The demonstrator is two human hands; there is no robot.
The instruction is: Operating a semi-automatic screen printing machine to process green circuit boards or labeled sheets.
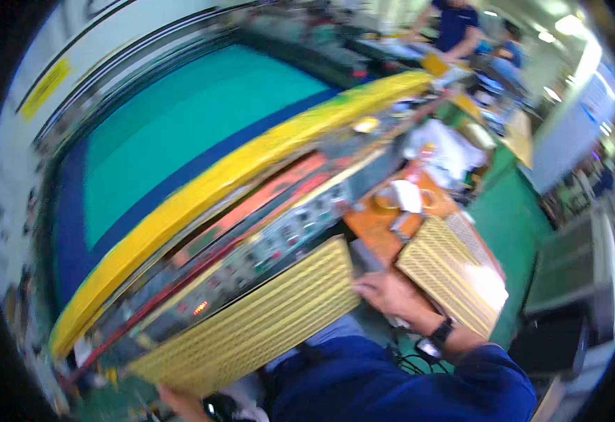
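Observation:
A long yellow panel with rows of small dark marks, which looks like a circuit board panel (251,320), is held tilted in front of my body. My right hand (392,295) is closed on its right end, thumb and fingers at the edge. At its lower left corner, my left hand (179,402) grips the edge, its fingers mostly hidden under the panel. A similar yellow panel (448,271) lies to the right, on top of others beside an orange work surface (374,228). Motion blurs the picture.
Ahead stands a large machine with a teal screen (202,133), a yellow padded front bar (251,155) and a control panel with buttons (272,243). White cloth (448,151) and tape rolls (386,200) sit right. A person (455,32) stands farther back. A grey cabinet (571,260) is at far right.

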